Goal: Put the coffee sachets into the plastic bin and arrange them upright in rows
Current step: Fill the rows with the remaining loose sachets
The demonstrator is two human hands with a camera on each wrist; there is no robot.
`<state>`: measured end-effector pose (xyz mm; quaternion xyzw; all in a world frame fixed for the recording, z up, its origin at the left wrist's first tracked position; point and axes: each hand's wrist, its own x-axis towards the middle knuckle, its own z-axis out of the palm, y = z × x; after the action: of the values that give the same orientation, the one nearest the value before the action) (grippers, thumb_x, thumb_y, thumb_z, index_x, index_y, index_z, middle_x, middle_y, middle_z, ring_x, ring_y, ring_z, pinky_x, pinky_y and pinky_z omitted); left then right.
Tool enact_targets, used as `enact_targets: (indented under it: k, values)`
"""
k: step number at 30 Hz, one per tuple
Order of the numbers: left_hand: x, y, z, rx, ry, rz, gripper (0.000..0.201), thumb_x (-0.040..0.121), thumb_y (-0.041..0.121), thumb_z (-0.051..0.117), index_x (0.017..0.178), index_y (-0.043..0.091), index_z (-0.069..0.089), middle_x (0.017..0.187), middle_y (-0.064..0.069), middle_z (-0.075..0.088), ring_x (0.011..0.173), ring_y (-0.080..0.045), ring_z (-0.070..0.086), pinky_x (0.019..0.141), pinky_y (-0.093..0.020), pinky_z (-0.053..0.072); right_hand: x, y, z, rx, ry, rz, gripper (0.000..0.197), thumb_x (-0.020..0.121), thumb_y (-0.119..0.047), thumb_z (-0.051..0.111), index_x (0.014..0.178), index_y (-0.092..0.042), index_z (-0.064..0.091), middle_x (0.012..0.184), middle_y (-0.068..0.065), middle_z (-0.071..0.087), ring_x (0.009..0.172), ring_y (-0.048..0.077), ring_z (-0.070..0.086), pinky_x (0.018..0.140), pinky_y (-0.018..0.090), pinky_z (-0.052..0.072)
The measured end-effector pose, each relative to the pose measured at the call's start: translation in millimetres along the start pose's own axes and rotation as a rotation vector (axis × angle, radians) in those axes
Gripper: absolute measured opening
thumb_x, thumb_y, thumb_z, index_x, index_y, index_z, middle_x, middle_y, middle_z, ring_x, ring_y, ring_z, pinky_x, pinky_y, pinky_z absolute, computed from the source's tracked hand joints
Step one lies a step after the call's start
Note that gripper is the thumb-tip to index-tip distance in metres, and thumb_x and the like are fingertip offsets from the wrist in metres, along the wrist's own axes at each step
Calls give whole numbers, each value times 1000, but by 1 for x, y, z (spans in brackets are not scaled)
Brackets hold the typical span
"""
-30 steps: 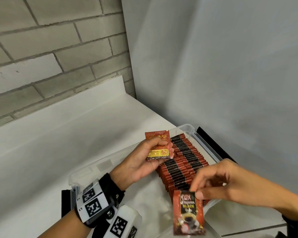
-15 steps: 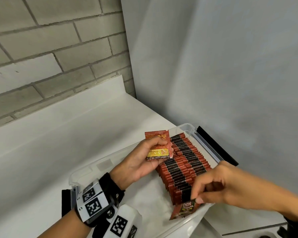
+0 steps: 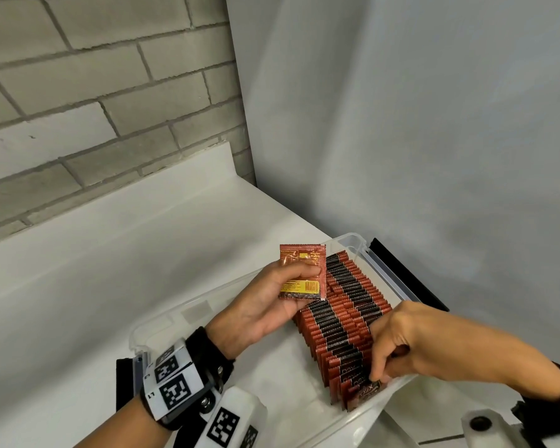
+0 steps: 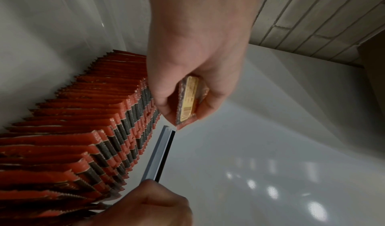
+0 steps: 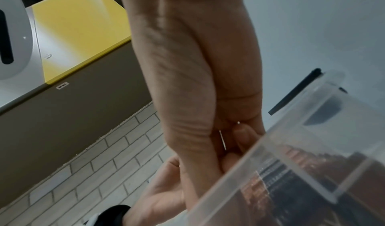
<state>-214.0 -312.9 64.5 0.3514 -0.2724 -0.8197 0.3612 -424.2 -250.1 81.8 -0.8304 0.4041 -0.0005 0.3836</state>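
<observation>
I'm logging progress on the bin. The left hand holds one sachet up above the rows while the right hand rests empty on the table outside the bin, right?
Not quite. The left hand does hold a sachet above the rows, but the head view shows the right hand inside the plastic bin, pinching a sachet at the near end.

The head view is evenly, softly lit; glare spots are seen on the bench (image 4: 270,188); the right wrist view is blurred.

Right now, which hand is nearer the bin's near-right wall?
Right. The right hand reaches down just inside the bin wall; the left hand holds a sachet above the rows, farther away.
</observation>
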Motion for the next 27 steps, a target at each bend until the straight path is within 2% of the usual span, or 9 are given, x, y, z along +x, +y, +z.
enact_targets:
  k: [2,5,9,12,14,15,18,24,27]
  values:
    - [2,-1,-2,13,-12,0,32,75,0,63,107,0,64,107,-18,70,94,-25,68,89,-34,55,1,0,0,-16,-3,1,14,87,-21,68,96,-29,76,86,-45,54,93,-17,53,76,3,39]
    - [4,-3,-5,30,-19,9,36,75,-2,64,112,-2,63,108,-18,69,96,-25,68,89,-34,55,1,-2,-2,2,-28,-7,18,88,-17,66,101,-26,76,87,-47,53,92,-18,52,75,3,40]
    - [4,-3,-5,136,-38,32,25,71,0,68,95,4,71,98,-11,72,92,-18,69,82,-27,55,-4,-1,-7,38,-56,-6,26,92,-9,60,104,-26,75,96,-44,53,97,-15,54,79,6,42]
    - [2,-4,-4,216,-72,48,22,71,-7,67,78,11,77,90,-4,73,88,-12,69,79,-22,54,2,0,-6,187,113,71,26,95,-9,52,106,-26,68,94,-23,65,84,-3,62,71,12,46]
    - [1,-6,-4,235,-105,62,33,74,-18,59,70,10,77,86,-4,73,83,-12,69,76,-20,54,10,-7,-3,510,277,142,15,95,-22,52,106,-16,61,88,-2,71,70,6,62,64,19,48]
    - [1,-6,-4,245,-127,72,38,75,-22,56,69,9,77,86,-5,72,82,-12,70,75,-19,53,15,-11,-2,672,327,162,26,92,-32,52,106,-11,58,87,6,73,68,12,62,63,23,50]
    - [1,-6,-6,285,-171,111,42,75,-26,52,73,7,77,92,-5,72,92,-15,68,79,-19,52,24,-17,2,997,351,228,46,84,-43,52,112,-6,52,91,16,72,69,17,60,63,24,50]
    - [1,-5,-6,311,-169,131,60,74,-34,37,77,9,78,99,1,71,103,-15,64,77,-22,53,31,-13,5,1309,429,182,29,82,-18,65,105,-2,57,74,9,65,61,11,56,58,18,51]
    - [0,-2,-5,268,-195,133,71,73,-34,28,107,12,71,107,-6,70,106,-18,65,80,-29,56,29,-10,2,1304,445,158,21,80,-7,67,98,-5,57,67,7,61,58,12,55,55,18,49]
